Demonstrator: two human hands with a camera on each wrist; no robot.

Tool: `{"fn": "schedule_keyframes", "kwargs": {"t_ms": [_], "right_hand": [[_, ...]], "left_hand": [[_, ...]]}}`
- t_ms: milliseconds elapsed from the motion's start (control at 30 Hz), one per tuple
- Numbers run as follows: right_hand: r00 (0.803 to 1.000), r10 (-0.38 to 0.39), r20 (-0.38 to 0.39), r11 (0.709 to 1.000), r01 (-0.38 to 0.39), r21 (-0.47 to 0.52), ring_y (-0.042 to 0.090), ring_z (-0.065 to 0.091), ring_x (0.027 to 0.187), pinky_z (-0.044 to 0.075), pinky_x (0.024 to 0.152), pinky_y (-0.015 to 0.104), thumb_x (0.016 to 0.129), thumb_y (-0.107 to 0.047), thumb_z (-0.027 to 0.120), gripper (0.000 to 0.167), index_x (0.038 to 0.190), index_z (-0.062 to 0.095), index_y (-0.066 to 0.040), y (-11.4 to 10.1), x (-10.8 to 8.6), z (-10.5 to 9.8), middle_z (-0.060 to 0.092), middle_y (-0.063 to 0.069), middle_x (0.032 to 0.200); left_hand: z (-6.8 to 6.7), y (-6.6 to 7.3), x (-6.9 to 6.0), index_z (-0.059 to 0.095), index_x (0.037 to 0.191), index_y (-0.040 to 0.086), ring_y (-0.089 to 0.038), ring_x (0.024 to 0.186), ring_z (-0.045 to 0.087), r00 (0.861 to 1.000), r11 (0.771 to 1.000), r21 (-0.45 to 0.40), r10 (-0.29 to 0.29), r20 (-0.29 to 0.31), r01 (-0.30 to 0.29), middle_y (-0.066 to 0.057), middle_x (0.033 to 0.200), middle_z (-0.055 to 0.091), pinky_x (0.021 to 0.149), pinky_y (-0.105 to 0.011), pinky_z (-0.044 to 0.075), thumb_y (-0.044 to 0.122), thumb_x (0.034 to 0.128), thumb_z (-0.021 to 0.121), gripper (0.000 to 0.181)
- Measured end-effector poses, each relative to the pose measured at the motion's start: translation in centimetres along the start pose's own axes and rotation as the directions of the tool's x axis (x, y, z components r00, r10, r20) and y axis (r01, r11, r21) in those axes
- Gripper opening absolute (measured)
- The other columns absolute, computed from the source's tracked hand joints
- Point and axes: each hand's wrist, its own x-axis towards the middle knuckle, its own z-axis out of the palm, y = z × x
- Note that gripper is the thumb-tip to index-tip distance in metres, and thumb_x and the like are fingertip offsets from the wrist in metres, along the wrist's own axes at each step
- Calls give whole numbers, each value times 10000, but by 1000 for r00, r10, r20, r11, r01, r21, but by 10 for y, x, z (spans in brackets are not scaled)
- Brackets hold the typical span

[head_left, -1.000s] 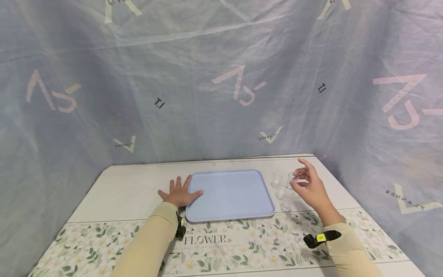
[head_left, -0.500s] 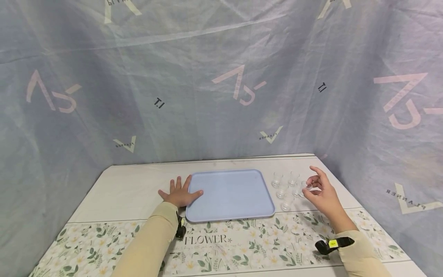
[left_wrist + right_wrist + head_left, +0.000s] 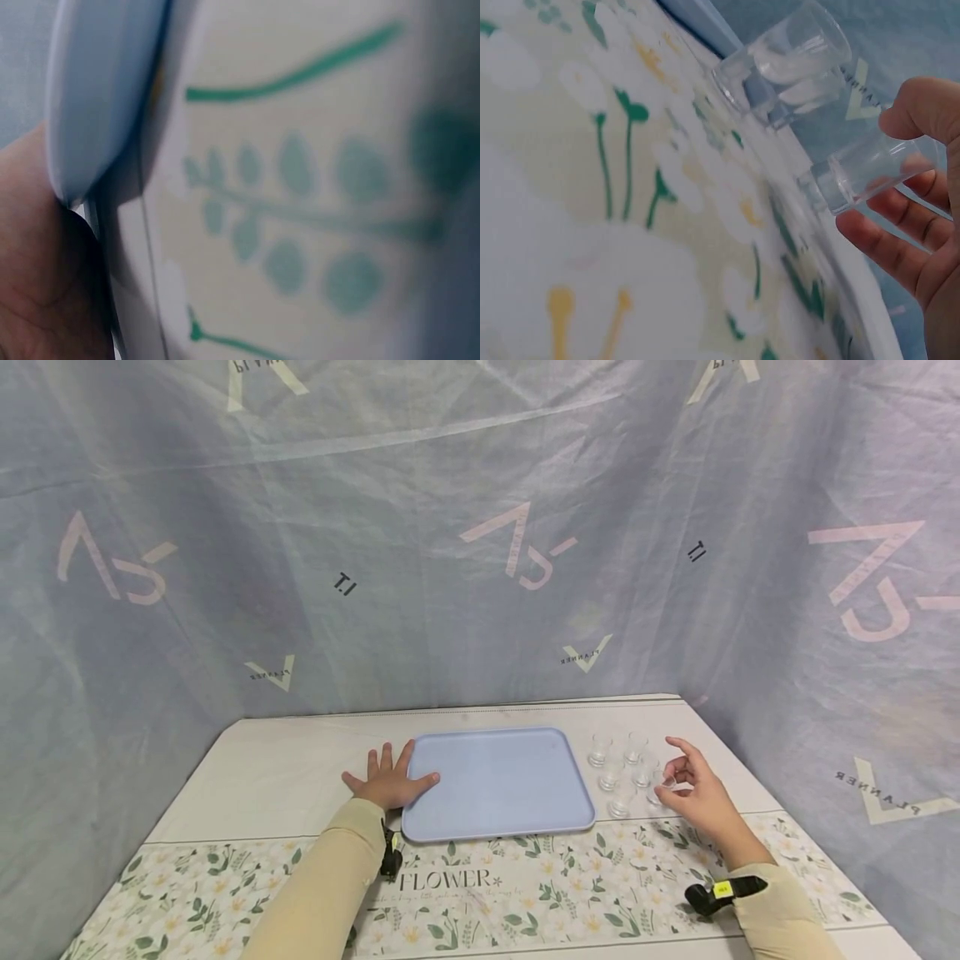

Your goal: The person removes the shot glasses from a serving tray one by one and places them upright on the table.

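My right hand point(image 3: 697, 789) pinches a small clear shot glass point(image 3: 862, 174) near its rim, between thumb and fingers. In the right wrist view the glass stands upright, its thick base at or just above the tabletop; I cannot tell if it touches. Several matching shot glasses point(image 3: 600, 750) stand close together to the left of it. My left hand point(image 3: 390, 783) lies with fingers spread at the left edge of a light blue tray point(image 3: 498, 785), the thumb over the rim. In the left wrist view, part of that hand point(image 3: 45, 255) shows beside the tray's edge point(image 3: 105, 97).
A white tablecloth point(image 3: 300, 777) with a floral band point(image 3: 570, 885) covers the table. Grey-blue curtains point(image 3: 420, 610) hang behind it and at both sides. The glasses stand between the tray's right edge and the right hand.
The right hand has carried the shot glass to the right and nearer the person, from the back of the group to its right side. The left hand and tray have stayed put.
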Motion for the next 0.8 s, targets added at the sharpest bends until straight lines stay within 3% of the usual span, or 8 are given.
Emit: {"fn": "schedule_keyframes", "kwargs": {"t_ms": [300, 800], "right_hand": [[999, 36, 26, 998, -34, -57, 115, 569, 823, 542, 691, 229, 801, 83, 789, 905, 1552, 305, -61, 16, -2, 1, 548, 92, 972], [997, 16, 74, 1000, -15, -16, 82, 565, 834, 539, 684, 252, 825, 67, 761, 901, 1568, 281, -99, 16, -5, 1, 522, 98, 1011]], "left_hand": [[0, 1, 1, 96, 1649, 243, -455, 1530, -61, 1000, 1000, -4, 3, -3, -3, -208, 1684, 1, 1049, -819, -86, 720, 932, 481, 944], [8, -7, 9, 62, 1649, 247, -454, 1524, -101, 1000, 1000, -17, 5, 8, -4, -206, 1683, -40, 1023, -821, -139, 766, 910, 458, 986]]}}
